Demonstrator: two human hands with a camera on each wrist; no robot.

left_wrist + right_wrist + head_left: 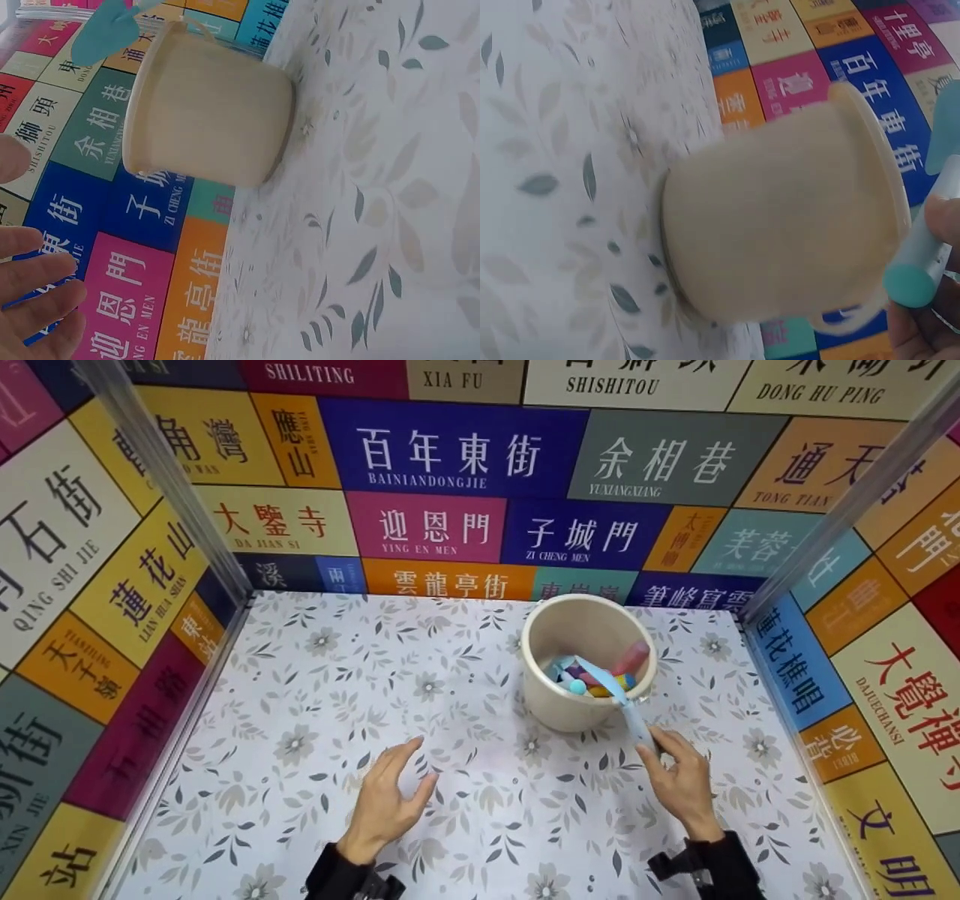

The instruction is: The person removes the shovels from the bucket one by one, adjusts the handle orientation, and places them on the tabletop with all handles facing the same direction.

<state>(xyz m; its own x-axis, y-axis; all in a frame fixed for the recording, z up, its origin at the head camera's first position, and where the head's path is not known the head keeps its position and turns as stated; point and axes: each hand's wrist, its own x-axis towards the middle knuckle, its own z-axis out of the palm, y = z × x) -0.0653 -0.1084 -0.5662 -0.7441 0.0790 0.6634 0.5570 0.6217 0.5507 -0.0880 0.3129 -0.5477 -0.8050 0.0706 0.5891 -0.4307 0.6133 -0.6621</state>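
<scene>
My right hand [684, 780] grips the pale handle of a spatula [634, 721] at the front right of the bucket [559, 709]. Its teal blade [105, 34] shows above the bucket rim in the left wrist view, and a teal end cap [910, 286] closes the handle in the right wrist view. Cream and upright, the bucket contains several colourful things, among them a teal ball-like piece [577, 687] and a pinkish-red piece [631, 658]; their kinds are hard to tell. To the left of the bucket, my left hand [390, 799] hovers with fingers spread, holding nothing.
A white cloth with grey flowers and leaves [427, 686] covers the table. Panels of coloured signs [457, 450] stand behind it and along both sides. Transparent corner strips [176, 480] run up where the panels meet.
</scene>
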